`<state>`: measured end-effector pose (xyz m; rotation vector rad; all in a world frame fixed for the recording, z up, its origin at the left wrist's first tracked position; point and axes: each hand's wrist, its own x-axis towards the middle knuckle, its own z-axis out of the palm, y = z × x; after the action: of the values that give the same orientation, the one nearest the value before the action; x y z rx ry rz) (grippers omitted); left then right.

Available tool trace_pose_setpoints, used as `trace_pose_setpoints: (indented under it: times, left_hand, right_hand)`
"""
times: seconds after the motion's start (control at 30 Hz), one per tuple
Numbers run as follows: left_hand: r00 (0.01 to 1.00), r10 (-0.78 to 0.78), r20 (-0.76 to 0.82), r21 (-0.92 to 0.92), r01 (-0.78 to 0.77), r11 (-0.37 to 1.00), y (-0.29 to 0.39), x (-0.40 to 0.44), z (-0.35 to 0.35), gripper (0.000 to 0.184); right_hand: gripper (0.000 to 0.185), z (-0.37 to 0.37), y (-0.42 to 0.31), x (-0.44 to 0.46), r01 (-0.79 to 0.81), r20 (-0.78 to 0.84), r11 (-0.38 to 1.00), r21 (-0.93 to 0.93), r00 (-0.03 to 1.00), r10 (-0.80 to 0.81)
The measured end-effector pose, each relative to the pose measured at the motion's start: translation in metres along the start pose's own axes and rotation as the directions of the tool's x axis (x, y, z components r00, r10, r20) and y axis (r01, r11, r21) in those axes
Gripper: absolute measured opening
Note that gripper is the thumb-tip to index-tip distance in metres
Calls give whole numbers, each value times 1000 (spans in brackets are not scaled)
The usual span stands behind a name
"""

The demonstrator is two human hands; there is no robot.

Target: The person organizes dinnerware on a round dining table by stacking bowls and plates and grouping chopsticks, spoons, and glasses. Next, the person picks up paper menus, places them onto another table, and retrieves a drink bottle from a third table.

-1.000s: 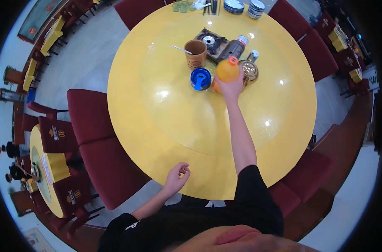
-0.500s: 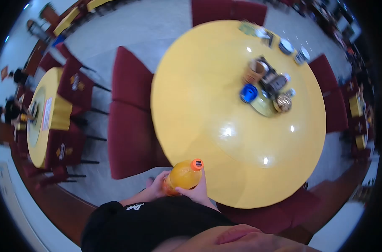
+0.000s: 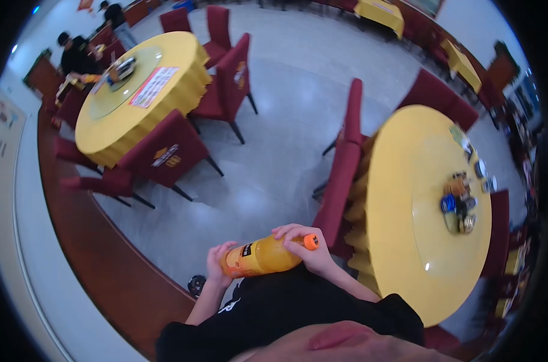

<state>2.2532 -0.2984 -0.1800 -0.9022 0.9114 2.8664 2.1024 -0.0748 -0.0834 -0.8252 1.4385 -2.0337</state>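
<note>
A large bottle of orange drink with an orange cap lies almost sideways in front of my chest, between both hands. My left hand is closed around its base end, at the left. Near the neck, my right hand wraps over the bottle's shoulder, just short of the cap. A printed label with a dark patch shows on the bottle's side. Parts of my fingers are hidden behind it.
To the right stands a round yellow table bearing jars and cups, with red chairs beside it. Another yellow-clothed table is at upper left, where two people stand. A brown-topped ledge runs along the left.
My view has swung left, so the near table now sits at the right. The bottle has tipped from fairly upright to nearly sideways, and my right hand has shifted up near its neck.
</note>
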Motion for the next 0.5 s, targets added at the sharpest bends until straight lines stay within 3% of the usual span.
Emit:
trace_pose_setpoints:
  times: [0.07,0.1,0.17,0.2,0.27,0.37,0.4,0.47,0.5]
  left_hand:
    - [994,85,-65,-78,-90,993,23,-5,-10,48]
    - [987,135,-90,-82,-142,986,31,-2,-14,48]
    - [972,195,-127,-77,-206,976,49,12,-14,48]
    - [961,243,-131,-17,-247,969,56,24,-10,46]
    - [945,292,-148,38,-290,956,71,49,3,43]
    - [985,174,-13,161,-170,972,97,97,24,29]
    - [983,181,-30,172,-173,970,98,114,26,29]
    - [997,-49,-55,339,65,939,107,170,37,24]
    - [994,-69,-90,373,97,923,111,199,40,23]
  right_hand:
    - [4,18,25,27,-150,-89,959,242,980,176]
    - [4,21,33,39,-161,-50,958,238,983,177]
    - [10,15,47,57,-248,-257,831,497,873,414]
    - [10,10,55,63,-254,-242,826,503,876,417]
    - [12,-10,75,75,-170,-407,685,708,695,593]
    - [16,-49,111,88,-43,-475,636,770,627,618]
    - [18,-57,119,95,48,-538,639,768,591,601]
    - [22,-75,125,116,94,-608,656,749,492,623]
    - [24,-82,125,132,115,-646,678,726,451,616]
